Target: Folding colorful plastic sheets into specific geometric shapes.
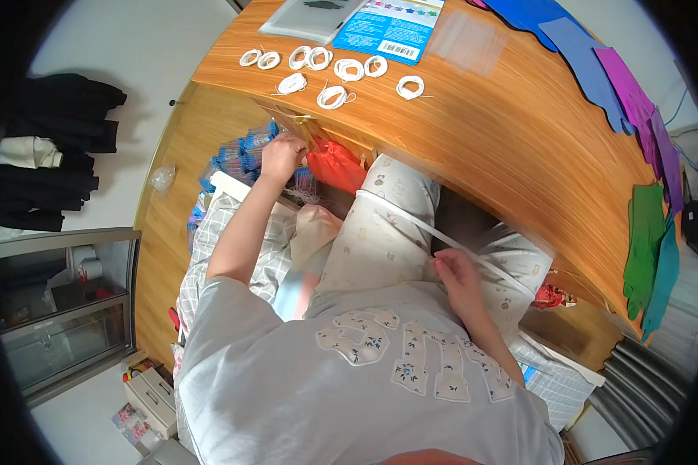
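Note:
My left hand reaches out below the edge of the wooden table, fingers closed around one end of a white elastic band. The band runs taut across my patterned trousers to my right hand, which pinches its other end over my lap. Several coiled white elastic loops lie in a row on the tabletop above. A red pouch sits just right of my left hand, under the table edge.
A blue printed card and a clear bag lie at the table's far side. Coloured felt sheets hang along the right edge. Small blue packets are piled left of my hand. Dark clothes lie on the floor.

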{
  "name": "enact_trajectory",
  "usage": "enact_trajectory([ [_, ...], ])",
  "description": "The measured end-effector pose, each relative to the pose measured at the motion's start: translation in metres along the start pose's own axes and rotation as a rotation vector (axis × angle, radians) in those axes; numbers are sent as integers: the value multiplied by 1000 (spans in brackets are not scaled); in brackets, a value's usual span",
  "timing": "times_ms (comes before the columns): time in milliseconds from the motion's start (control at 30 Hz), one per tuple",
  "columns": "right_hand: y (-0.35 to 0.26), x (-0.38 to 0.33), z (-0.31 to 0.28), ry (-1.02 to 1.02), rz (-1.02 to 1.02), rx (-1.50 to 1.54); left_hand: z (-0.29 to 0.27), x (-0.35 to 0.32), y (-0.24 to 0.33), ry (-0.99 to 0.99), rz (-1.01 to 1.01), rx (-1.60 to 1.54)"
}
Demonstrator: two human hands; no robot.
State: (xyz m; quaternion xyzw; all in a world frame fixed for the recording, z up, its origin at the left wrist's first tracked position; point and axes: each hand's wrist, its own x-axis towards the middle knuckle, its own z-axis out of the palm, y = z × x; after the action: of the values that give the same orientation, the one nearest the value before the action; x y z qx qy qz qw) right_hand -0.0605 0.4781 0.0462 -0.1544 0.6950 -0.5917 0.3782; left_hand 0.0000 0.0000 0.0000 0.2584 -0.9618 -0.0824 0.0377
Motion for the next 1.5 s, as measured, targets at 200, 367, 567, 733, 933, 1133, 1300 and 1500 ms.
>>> enact_trajectory([
  [200,6,-2,-1,3,-3,-6,-8,12,-22,-16,504,71],
  [367,8,-3,1,19,-12,-44,-15,7,-17,65,639,39],
  [567,8,-3,-1,6,5,-77,-25,12,12,-346,325,55],
  [733,-56,-5,2,-121,-77,-266,28,29,-19,-526,171,-203],
  [933,-218,-1,-54,-608,-369,-661,34,27,-30,-512,169,-386],
  [1133,-300,108,-59,-197,-553,-1018,-7,-20,-22,-221,17,-690],
  [1300,-317,286,-82,182,-764,-899,-33,-58,-22,21,-440,-2138],
  [1500,-335,376,-54,273,-845,-1226,-89,-98,-23,317,-478,-2726],
])
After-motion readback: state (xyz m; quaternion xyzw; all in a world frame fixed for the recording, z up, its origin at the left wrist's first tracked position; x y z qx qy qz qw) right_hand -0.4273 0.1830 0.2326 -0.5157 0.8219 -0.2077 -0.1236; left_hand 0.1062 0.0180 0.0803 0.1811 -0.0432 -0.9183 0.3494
